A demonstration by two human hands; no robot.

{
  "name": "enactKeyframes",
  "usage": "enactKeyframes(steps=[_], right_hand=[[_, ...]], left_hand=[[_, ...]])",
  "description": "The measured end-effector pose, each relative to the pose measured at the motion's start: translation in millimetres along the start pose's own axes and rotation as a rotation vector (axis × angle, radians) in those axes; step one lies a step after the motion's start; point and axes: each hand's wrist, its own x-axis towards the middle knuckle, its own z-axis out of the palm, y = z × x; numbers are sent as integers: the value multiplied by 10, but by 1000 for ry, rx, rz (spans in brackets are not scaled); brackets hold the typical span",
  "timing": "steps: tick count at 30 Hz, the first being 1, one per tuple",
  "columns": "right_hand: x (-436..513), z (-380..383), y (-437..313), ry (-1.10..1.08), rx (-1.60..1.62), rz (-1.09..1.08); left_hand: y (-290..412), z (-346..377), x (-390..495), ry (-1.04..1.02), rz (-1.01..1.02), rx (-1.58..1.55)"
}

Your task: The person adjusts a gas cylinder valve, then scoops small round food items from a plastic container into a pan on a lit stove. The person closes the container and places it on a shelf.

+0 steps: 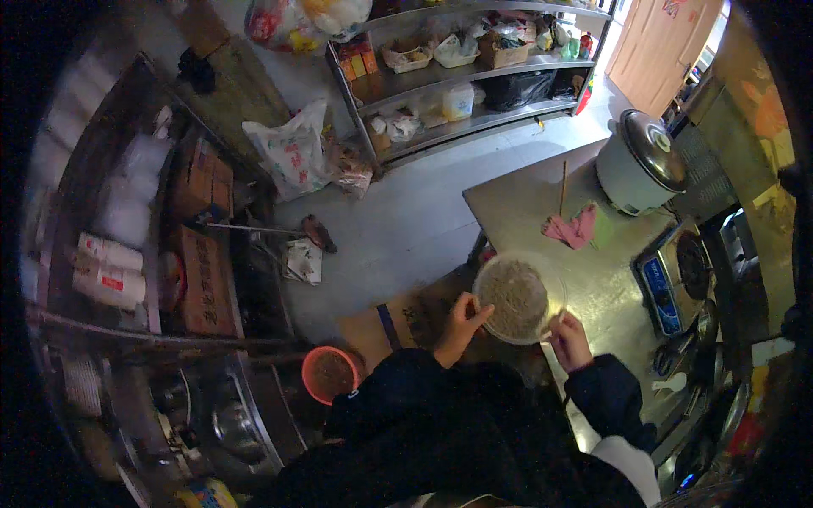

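A round, clear container [513, 298] filled with a grey-brown, lumpy substance is at the near left edge of the metal worktop [603, 273]. My left hand [467, 324] holds the rim on its left side, with thumb and forefinger at the edge. On the lower right, the fingers of my right hand [568, 336] pinch the rim or a clear film or lid there; which one is hard to tell. Beyond it a pink cloth [571, 227] lies on the worktop beside a thin wooden stick [564, 187].
A large lidded cooker [641, 162] stands at the worktop's far end. Along its right side are a blue-edged scale or cooktop [660, 295] and a white spoon [670, 383]. An orange bucket [330, 374] sits low at left. Metal shelves [470, 76] stand across the floor.
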Motion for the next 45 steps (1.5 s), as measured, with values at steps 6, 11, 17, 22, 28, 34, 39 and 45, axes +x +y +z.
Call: enactKeyframes(steps=[6,11,17,22,28,34,39,45], right_hand=[[1540,1209,-391,-90,-6,-11],[2754,1671,-564,-158,88,-26],[4123,2171,-1149,-158,131,-122],[5177,2438,-1495,-106,251,-116],[6139,2576,-1791,77,276,-173],[6873,2275,-2099,372,337,-219],[7528,1667,-2551,338,385,-322],[8375,643,-2920,356,298,-242]], left_hand=[[736,-887,706,198,-84,-226],[803,-1530,1751,233,69,-26],[1429,-2362,3292,94,-110,76],[1559,-3009,4358,139,-228,28],[1271,-3747,5894,-133,-313,211],[1058,-3604,7445,-209,-243,227],[793,-3108,8728,-96,-390,12],[166,-2190,10119,-27,-363,-217]])
